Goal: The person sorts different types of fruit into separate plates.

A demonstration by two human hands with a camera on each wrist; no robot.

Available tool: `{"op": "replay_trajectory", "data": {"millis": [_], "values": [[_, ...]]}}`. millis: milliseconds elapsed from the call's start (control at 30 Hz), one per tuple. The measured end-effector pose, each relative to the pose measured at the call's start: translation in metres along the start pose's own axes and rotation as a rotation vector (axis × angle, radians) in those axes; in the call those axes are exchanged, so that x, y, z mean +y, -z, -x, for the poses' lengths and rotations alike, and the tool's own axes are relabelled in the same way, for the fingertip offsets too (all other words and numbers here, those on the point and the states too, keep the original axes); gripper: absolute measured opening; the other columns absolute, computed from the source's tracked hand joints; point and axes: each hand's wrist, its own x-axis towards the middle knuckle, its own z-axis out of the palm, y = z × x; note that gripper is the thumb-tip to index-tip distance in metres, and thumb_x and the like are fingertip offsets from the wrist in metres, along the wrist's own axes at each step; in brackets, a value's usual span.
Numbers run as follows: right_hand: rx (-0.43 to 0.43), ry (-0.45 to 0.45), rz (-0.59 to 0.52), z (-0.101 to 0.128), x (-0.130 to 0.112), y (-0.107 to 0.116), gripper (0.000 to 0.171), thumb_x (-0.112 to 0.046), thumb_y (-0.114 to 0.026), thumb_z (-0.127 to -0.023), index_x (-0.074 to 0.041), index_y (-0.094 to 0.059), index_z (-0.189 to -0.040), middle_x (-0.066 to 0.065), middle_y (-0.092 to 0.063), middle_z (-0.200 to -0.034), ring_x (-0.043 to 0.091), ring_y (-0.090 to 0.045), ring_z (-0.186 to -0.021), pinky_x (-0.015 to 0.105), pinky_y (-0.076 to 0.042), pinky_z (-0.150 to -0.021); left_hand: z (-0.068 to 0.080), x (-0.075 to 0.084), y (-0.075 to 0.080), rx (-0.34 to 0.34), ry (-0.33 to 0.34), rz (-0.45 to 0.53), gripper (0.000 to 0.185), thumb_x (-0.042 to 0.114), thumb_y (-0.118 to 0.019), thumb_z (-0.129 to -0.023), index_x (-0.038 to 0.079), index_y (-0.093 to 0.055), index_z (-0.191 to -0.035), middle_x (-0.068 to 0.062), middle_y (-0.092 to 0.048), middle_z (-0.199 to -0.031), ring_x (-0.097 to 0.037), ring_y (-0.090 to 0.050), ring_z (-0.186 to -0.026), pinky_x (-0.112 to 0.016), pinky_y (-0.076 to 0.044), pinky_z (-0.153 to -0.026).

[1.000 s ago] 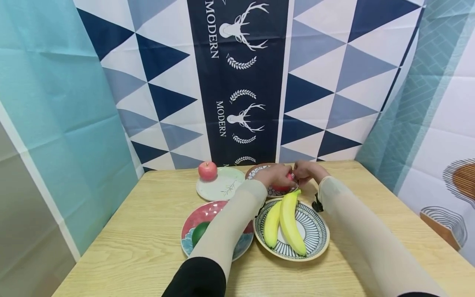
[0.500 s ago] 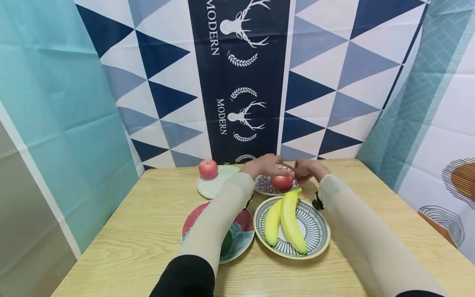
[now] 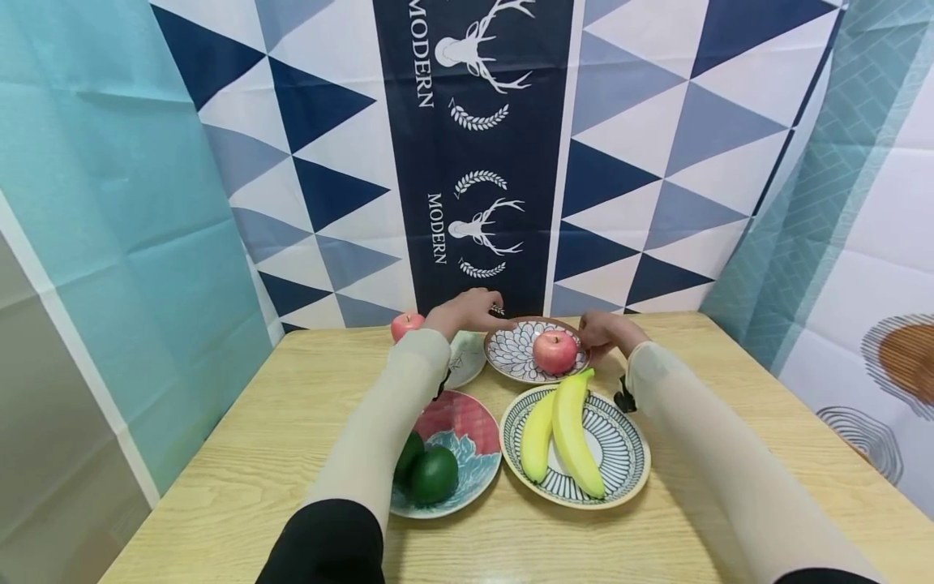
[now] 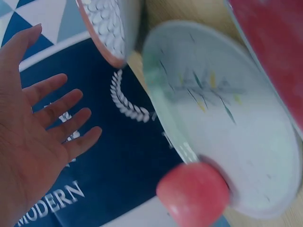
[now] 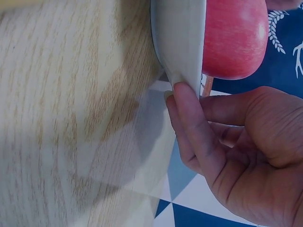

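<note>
My right hand (image 3: 611,332) pinches the right rim of a brown-edged plate (image 3: 508,350) patterned with petals. In the right wrist view, thumb and fingers of the right hand (image 5: 246,151) are on either side of that plate's edge (image 5: 182,38). A red apple (image 3: 554,352) lies on the plate, right of its middle. To the left, my left hand (image 3: 465,313) hovers over a pale green plate (image 3: 467,362), fingers spread in the left wrist view and holding nothing. A second apple (image 4: 194,194) sits at the pale plate's rim, partly hidden by the left arm in the head view.
Nearer stands a black-and-white patterned plate (image 3: 629,454) with two bananas (image 3: 572,438). Left of it, a red-and-blue plate (image 3: 477,422) bears dark green, avocado-like fruits (image 3: 434,475), partly behind the left sleeve. A patterned cloth (image 3: 474,162) hangs behind the wooden table (image 3: 263,454).
My left hand has come off the apple on the brown-edged plate and moved left above the pale green plate. The right hand stays at the rim.
</note>
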Motion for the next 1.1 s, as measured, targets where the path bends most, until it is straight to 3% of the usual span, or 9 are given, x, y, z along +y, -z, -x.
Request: {"op": "replay_trajectory", "data": {"millis": [367, 800, 1100], "values": [[0.022, -0.007, 0.013, 0.0, 0.001, -0.005, 0.017, -0.004, -0.051, -0.104, 0.009, -0.057, -0.112, 0.011, -0.064, -0.082, 0.01, -0.066, -0.061, 0.026, -0.059, -0.062, 0.022, -0.036, 0.002, 0.001, 0.114, -0.013, 0.057, 0.053, -0.068, -0.096, 0.012, -0.063, -0.136, -0.015, -0.062, -0.14, -0.025, -0.057, -0.122, -0.042, -0.048, -0.107], [0.009, -0.012, 0.014, -0.001, 0.001, -0.003, 0.016, -0.007, -0.051, -0.105, 0.008, -0.056, -0.11, 0.011, -0.065, -0.081, 0.01, -0.067, -0.062, 0.026, -0.059, -0.063, 0.043, -0.063, -0.002, 0.023, 0.269, -0.027, 0.069, 0.053, -0.071, -0.095, 0.009, -0.058, -0.147, -0.012, -0.058, -0.145, -0.028, -0.055, -0.128, -0.048, -0.045, -0.113], [0.024, 0.014, 0.003, 0.0, 0.001, -0.001, 0.015, -0.006, -0.049, -0.106, 0.008, -0.055, -0.108, 0.013, -0.064, -0.084, 0.011, -0.069, -0.063, 0.027, -0.06, -0.064, 0.053, -0.083, -0.009, 0.002, 0.295, -0.052, 0.062, 0.043, -0.076, -0.095, 0.011, -0.061, -0.145, -0.015, -0.055, -0.142, -0.034, -0.054, -0.13, -0.051, -0.045, -0.113]]}}
